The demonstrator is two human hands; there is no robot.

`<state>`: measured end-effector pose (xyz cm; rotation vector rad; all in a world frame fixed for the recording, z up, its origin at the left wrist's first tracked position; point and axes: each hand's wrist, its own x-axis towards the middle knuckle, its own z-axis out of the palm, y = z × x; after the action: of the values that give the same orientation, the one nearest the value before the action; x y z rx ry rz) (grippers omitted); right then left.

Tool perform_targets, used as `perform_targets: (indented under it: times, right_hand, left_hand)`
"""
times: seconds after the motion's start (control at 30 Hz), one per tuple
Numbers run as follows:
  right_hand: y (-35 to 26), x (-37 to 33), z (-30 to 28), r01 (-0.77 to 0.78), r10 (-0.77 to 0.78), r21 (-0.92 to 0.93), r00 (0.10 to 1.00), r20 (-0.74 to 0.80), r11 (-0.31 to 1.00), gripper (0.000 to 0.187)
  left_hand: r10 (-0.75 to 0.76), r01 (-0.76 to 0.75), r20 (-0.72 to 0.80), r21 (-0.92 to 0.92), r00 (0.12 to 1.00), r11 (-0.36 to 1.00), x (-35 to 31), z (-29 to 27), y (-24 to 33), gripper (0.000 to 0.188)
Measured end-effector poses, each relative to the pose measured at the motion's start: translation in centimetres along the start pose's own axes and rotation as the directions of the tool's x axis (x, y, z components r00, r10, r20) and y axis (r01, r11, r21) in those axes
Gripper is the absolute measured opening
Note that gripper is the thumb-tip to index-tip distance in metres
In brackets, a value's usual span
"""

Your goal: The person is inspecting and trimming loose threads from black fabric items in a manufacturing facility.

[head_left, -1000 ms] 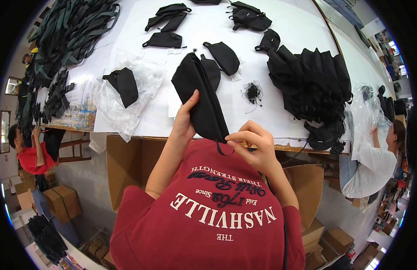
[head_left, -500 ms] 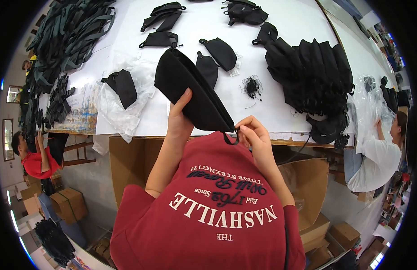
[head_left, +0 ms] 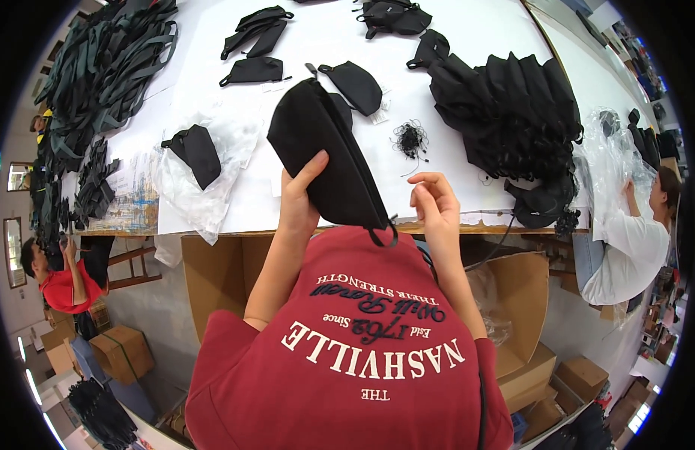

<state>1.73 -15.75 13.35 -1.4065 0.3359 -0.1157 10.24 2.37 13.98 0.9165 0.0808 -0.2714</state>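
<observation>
My left hand (head_left: 302, 199) grips a black zippered fabric pouch (head_left: 325, 169) by its side, thumb across the front. The pouch tilts, upper end leaning left, with a small loop (head_left: 385, 235) at its lower end. My right hand (head_left: 436, 201) is beside that lower end, apart from it. Its fingers are curled toward the thumb; anything between them is too small to make out. Beyond my hands lie another black pouch (head_left: 355, 86), partly behind the held one, and a small tangle of black threads (head_left: 410, 140).
A heap of black pouches (head_left: 505, 112) covers the table's right side. Dark straps (head_left: 100, 82) pile up at the left, near a pouch (head_left: 196, 156) on clear plastic (head_left: 216, 202). Cardboard boxes (head_left: 524, 300) stand below the table edge. People work at both sides.
My right hand has let go of the pouch's lower end and moved slightly up and right. The held pouch has shifted a little to the right within the view.
</observation>
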Motion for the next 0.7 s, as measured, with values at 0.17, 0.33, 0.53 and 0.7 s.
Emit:
perform_targets:
  times: [0.17,0.33,0.53,0.7]
  right_hand:
    - [-4.3,2.4,0.7,0.312,-0.300,-0.176,0.949,0.093,0.934,0.022]
    - [-6.0,3.5,2.4,0.350,-0.349,0.001,0.936,-0.046,0.937,0.022]
    - [-4.5,4.0,2.0,0.543,-0.588,-0.229,0.773,-0.240,0.808,0.007]
    - [-5.0,3.9,2.1,0.639,-0.768,-0.469,0.624,-0.147,0.609,0.008]
  left_hand:
    - [-0.174,0.159,0.102,0.139,0.980,0.977,-0.9,1.9,0.2,0.032]
    - [-0.304,0.254,0.241,0.218,0.922,0.942,-1.0,2.5,0.4,0.034]
    - [-0.408,0.340,0.263,0.268,0.874,0.901,-0.7,2.2,0.3,0.036]
    - [-0.478,0.438,0.188,0.218,0.858,0.872,-0.5,2.5,0.5,0.035]
